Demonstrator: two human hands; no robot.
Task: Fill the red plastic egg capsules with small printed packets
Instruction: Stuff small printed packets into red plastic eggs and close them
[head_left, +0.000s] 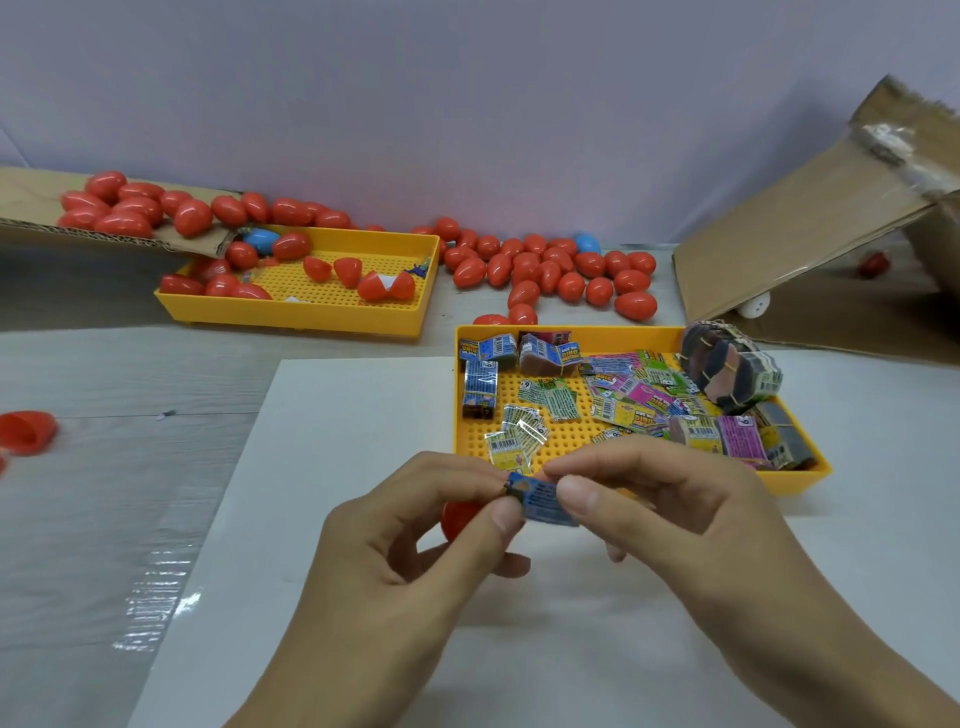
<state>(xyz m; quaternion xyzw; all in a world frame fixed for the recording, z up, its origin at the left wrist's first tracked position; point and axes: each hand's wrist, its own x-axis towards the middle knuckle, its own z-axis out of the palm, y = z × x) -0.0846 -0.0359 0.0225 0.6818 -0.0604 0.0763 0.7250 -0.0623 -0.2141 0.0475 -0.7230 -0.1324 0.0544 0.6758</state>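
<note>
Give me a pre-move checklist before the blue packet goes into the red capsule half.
1. Packet held: ok. The blue packet is pinched between the left hand and the right hand.
2. Capsule half in hand: ok, though the red capsule half is mostly hidden behind the left fingers.
3. Capsule opening faces the packet: cannot tell.
4. Packet folded small enough to fit: cannot tell.
5. Packet supply: ok. The near yellow tray holds many packets.
6. Matching half for closing: cannot tell. Open halves lie in the far yellow tray.
</note>
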